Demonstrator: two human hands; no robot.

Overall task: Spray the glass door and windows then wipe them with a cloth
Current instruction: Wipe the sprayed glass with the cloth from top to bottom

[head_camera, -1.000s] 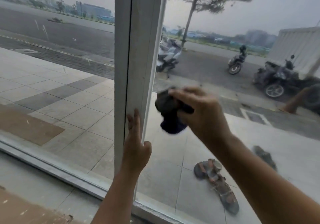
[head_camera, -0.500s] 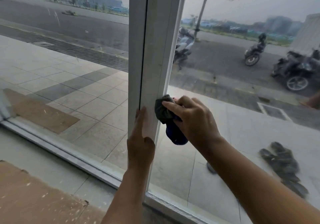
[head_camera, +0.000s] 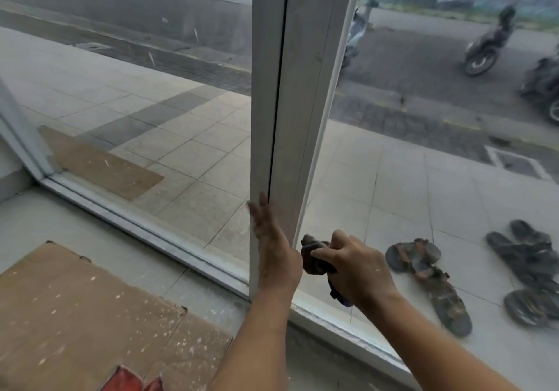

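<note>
Cardboard (head_camera: 90, 315): on the floor, left of the frame (head_camera: 302, 88).
Left hand (head_camera: 273, 248): flat on the frame, fingers straight, holding nothing; lower than a second ago.
Right hand (head_camera: 357, 269): clenched round the cloth (head_camera: 314, 257), on the glass (head_camera: 393, 179) just right of the frame; dropped nearly to the frame's foot.
Judgement: the downward wipe is almost spent.
Sandals (head_camera: 429, 275): beyond the glass, right of the frame.
</note>
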